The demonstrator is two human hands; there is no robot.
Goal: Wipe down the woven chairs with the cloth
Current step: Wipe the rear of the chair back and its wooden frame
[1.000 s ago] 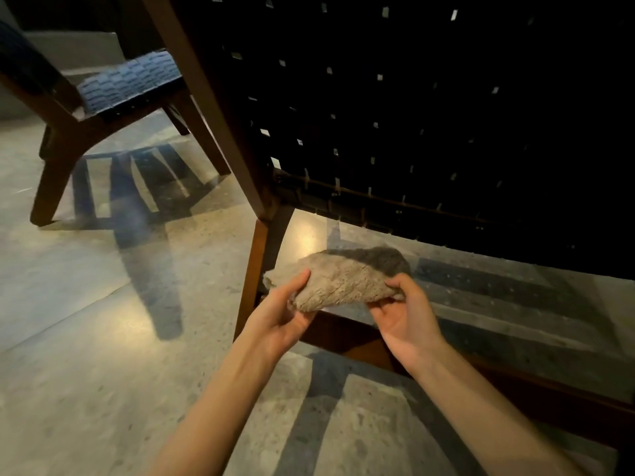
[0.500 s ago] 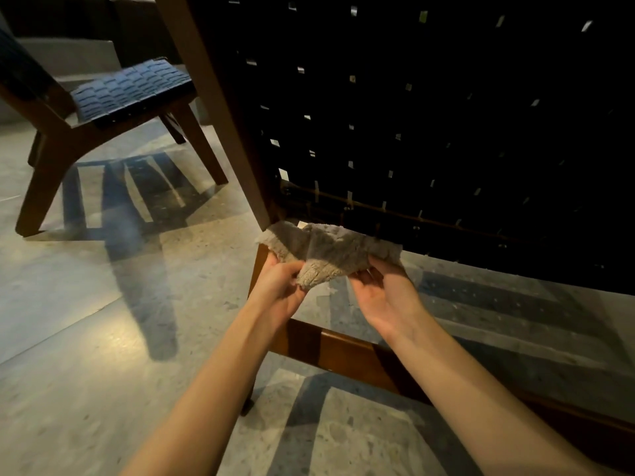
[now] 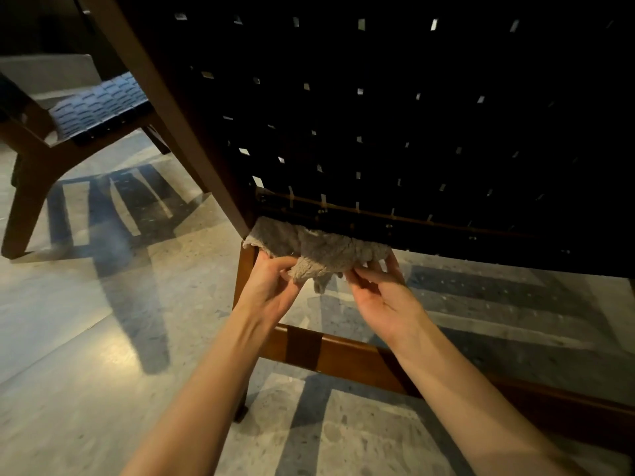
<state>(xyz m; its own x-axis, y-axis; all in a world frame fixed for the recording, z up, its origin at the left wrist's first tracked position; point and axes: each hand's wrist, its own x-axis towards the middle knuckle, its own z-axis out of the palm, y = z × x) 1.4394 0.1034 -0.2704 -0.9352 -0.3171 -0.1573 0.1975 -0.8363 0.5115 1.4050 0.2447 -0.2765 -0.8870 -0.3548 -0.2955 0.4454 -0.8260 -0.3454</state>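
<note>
Cloth (image 3: 319,250): grey, nubbly, spread crosswise between both hands, long axis running along the bottom edge of the near woven chair (image 3: 412,132), upper edge touching the dark webbing at its left corner by the wooden post (image 3: 223,190). Left hand (image 3: 271,286) and right hand (image 3: 381,293): fingers pinch the lower hem from beneath, the left nearer the post; unwiped webbing lies above and rightward. Polished speckled floor (image 3: 68,338); second woven chair (image 3: 99,108) well apart, far left.

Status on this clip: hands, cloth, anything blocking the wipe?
Left hand and right hand both pinch the cloth. Cloth bunched, held up at the bottom edge of the near woven chair. Nothing seen in the way.
</note>
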